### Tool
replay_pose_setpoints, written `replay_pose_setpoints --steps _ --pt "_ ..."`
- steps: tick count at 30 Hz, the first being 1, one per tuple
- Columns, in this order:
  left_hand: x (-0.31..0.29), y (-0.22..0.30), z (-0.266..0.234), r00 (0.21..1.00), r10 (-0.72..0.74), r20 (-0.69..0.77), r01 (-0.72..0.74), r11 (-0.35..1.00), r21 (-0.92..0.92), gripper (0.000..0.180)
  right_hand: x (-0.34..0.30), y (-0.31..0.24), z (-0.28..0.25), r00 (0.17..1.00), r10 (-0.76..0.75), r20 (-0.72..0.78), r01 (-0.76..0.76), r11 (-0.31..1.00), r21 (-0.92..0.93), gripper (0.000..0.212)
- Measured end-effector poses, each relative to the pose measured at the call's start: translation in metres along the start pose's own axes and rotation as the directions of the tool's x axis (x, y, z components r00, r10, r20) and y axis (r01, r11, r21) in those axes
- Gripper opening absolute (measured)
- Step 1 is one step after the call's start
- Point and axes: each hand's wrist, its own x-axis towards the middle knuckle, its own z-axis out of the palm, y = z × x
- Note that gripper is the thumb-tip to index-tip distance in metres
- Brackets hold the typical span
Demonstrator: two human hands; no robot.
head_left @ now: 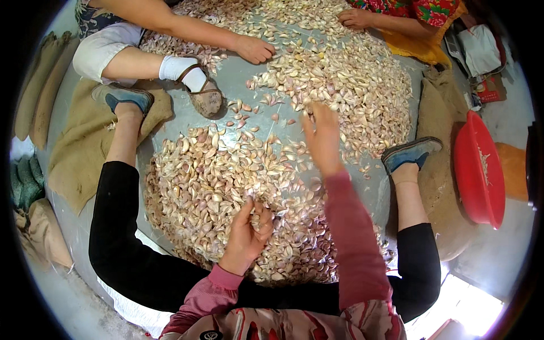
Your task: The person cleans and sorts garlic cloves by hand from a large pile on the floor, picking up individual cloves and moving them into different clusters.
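Note:
A large near heap of garlic cloves (209, 187) lies between my legs, pale with pinkish skins. Above this heap is my left hand (249, 229), its fingers curled in toward the thumb; what is inside them is mostly hidden. My right hand (322, 136) stretches forward to the near left edge of the far heap of garlic cloves (368, 85). Its fingers point down at the cloves and look slightly apart, with nothing visible held in them. Several loose cloves (241, 107) are scattered on the grey surface between the heaps.
Across from me, one person's hand (255, 49) touches the far heap, and another person's hand (356, 18) rests at its back. A sandaled foot (204, 93) stands left of centre. A red basin (466, 170) is tilted at the right, beside burlap sacking (439, 130). More sacking (79, 147) lies left.

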Motion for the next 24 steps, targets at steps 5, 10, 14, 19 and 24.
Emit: replay_pose_setpoints --steps 5,10,14,19,24 --pt "0.005 -0.035 0.026 0.99 -0.066 -0.124 0.08 0.991 0.106 0.026 0.021 0.056 0.038 0.994 -0.034 0.107 0.062 0.961 -0.268 0.078" --pt "-0.002 -0.034 0.006 0.997 -0.04 -0.069 0.054 0.975 0.214 0.025 -0.037 0.013 0.01 0.852 -0.28 0.443 0.381 0.911 -0.158 0.072" --pt "-0.009 -0.026 0.017 0.987 -0.089 -0.134 0.125 0.949 0.289 0.024 -0.093 0.029 -0.047 0.815 -0.252 0.522 0.37 0.919 -0.134 0.06" --pt "-0.006 -0.032 0.016 0.991 -0.06 -0.116 0.098 0.93 0.353 0.023 -0.086 0.027 -0.054 0.898 -0.237 0.372 0.283 0.956 -0.074 0.038" --pt "0.005 -0.043 -0.013 0.987 -0.128 -0.093 0.146 0.963 0.225 0.027 -0.037 0.009 0.009 0.927 -0.268 0.264 0.243 0.962 0.122 0.03"
